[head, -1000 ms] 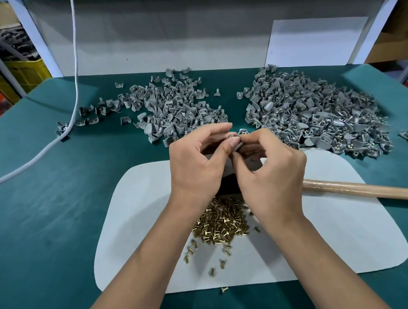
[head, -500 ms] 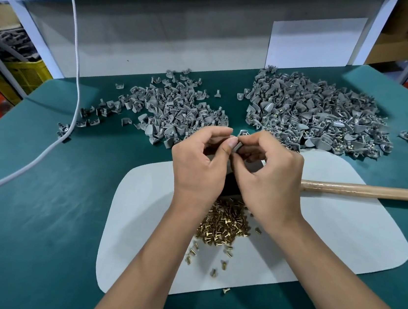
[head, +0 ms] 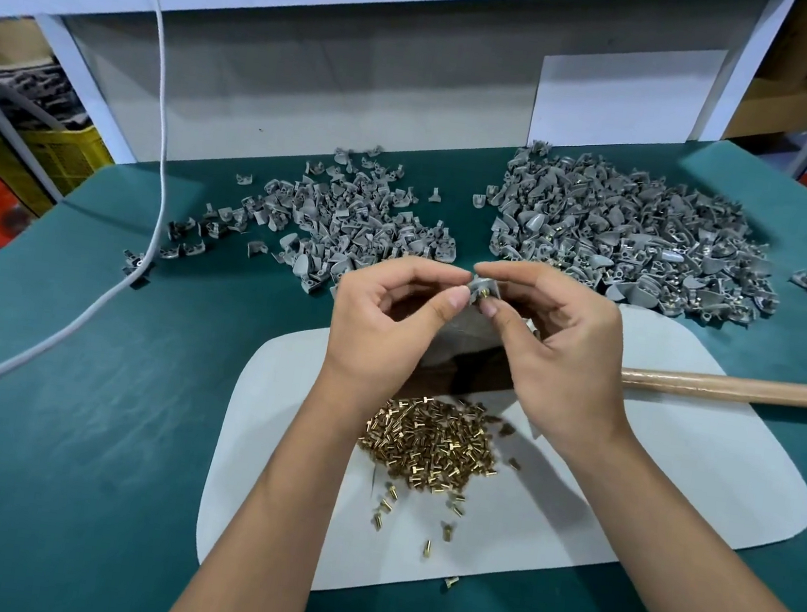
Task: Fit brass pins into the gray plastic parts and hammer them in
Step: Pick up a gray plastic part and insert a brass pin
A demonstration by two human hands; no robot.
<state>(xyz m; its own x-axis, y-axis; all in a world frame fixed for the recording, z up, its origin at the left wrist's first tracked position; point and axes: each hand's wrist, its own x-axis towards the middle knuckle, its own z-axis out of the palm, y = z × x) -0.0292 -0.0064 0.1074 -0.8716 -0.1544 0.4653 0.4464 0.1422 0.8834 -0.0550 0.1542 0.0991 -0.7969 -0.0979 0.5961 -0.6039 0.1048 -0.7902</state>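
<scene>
A table covered in dark green matting carries a pale rounded mat at its middle. Behind it stand a grey-white wall panel and white frame posts; a white cable hangs down and trails across the left of the table, and a yellow crate and something orange sit off the far edges.

Two heaps of gray plastic parts lie at the back — a looser left heap and a bigger right heap with brass glints among its pieces. A pile of brass pins — short, headed, shiny — rests on the mat, with strays toward the near edge.

Both hands are raised above the mat's far edge. The left hand and right hand together pinch one small gray part by thumbs and forefingers; a brass pin shows in it. Which way the pin points is too small to tell.

A wooden handle lies across the mat, its long axis left-right, its inner end hidden behind the right hand.
</scene>
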